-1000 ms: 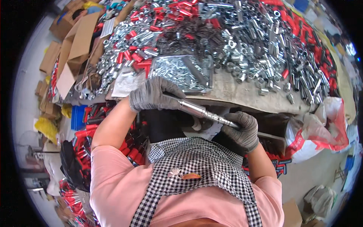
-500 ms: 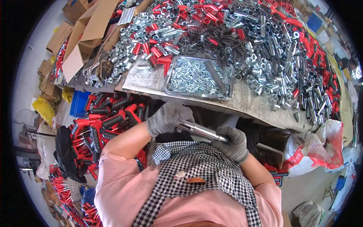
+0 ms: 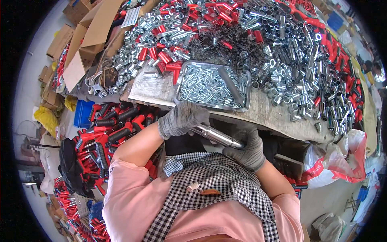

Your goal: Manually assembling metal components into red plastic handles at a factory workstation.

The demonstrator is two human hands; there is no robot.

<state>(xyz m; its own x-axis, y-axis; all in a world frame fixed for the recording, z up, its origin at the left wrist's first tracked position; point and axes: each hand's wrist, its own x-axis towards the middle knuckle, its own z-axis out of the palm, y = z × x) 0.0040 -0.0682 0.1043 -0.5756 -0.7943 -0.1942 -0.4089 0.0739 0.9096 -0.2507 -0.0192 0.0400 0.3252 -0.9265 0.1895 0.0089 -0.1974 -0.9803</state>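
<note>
Both my hands wear grey knitted gloves and hold a shiny metal tube (image 3: pixel 219 137) in front of my chest, just off the table's near edge. My left hand (image 3: pixel 182 120) is closed round its left, higher end. At the lower right end, my right hand (image 3: pixel 248 151) grips it with the fingers wrapped and the thumb up. The glove hides the tip at the left. Beyond my hands, a shallow metal tray (image 3: pixel 213 106) holds many small silver pins (image 3: pixel 203 84) and a flat grey bar (image 3: pixel 231 86).
Metal sleeves (image 3: pixel 288 76), red parts (image 3: pixel 173 67) and dark springs (image 3: pixel 238 44) heap the table (image 3: pixel 274 115). Red-and-black handled tools (image 3: pixel 109 125) pile at my left beside a blue bin (image 3: pixel 83 113). A white-and-red sack (image 3: pixel 334 161) stands right; cardboard boxes (image 3: pixel 86 40) far left.
My left hand has risen slightly and turned, so the tube slopes more steeply down to the right. The right hand's thumb has lifted; both hands still hold the tube.
</note>
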